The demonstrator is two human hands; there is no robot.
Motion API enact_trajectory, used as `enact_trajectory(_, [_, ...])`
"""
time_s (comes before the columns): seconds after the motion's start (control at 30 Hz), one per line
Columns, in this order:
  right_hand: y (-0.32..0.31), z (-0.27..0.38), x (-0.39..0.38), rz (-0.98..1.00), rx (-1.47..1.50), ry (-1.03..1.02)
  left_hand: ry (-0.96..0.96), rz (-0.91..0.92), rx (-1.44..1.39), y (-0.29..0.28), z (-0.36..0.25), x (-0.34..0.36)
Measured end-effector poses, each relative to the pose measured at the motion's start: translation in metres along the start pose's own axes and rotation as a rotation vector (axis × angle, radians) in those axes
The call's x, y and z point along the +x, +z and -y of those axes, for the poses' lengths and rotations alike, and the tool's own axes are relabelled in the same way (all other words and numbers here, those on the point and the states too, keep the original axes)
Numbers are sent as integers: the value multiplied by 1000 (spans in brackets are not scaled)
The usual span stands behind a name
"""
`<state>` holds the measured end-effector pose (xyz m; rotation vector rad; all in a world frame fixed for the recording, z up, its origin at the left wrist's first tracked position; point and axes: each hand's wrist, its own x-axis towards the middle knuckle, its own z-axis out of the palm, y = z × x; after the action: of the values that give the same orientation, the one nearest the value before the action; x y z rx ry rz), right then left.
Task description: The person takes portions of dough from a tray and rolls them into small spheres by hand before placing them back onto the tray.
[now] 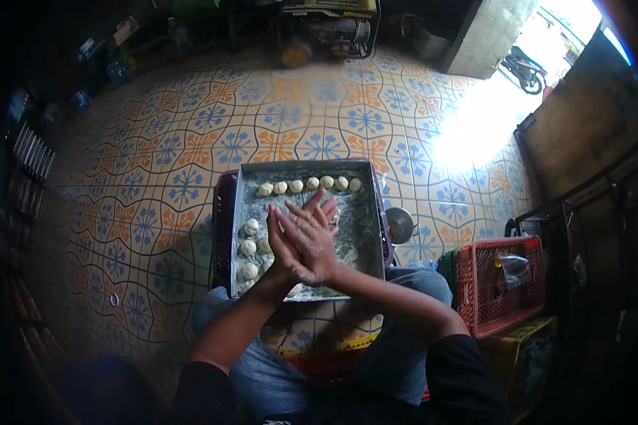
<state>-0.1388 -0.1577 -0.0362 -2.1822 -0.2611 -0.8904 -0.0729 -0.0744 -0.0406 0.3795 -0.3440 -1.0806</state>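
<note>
Well, tray (pixel 358 241) holds dough balls (pixel 295 186)

- The right hand (pixel 313 239) lies across the left hand (pixel 279 248), fingers extended; whatever is between the palms is hidden.
- Both are above a floured square metal tray (pixel 361 241).
- Pale dough balls (pixel 312 183) line its far side; more stand along its left.
- A purple crate (pixel 224 219) shows beneath the tray.
- Right of it, a round metal pan (pixel 399 225) rests on patterned floor tiles (pixel 170 149).
</note>
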Motion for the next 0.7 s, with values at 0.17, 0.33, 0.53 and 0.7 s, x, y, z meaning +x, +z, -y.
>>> enact_trajectory(0.17, [-30,-32,27,138,69,231,-53,-341,-79,22,-1,2])
enact_trajectory(0.33, [-15,-24,17,13,36,73,34,-180,-54,0,6,7])
enact_trajectory(0.53, [-44,25,38,120,26,-279,132,-75,-388,-25,-41,18])
enact_trajectory(0.7, [-70,15,55,-191,-59,-148,146,-253,-297,20,-31,12])
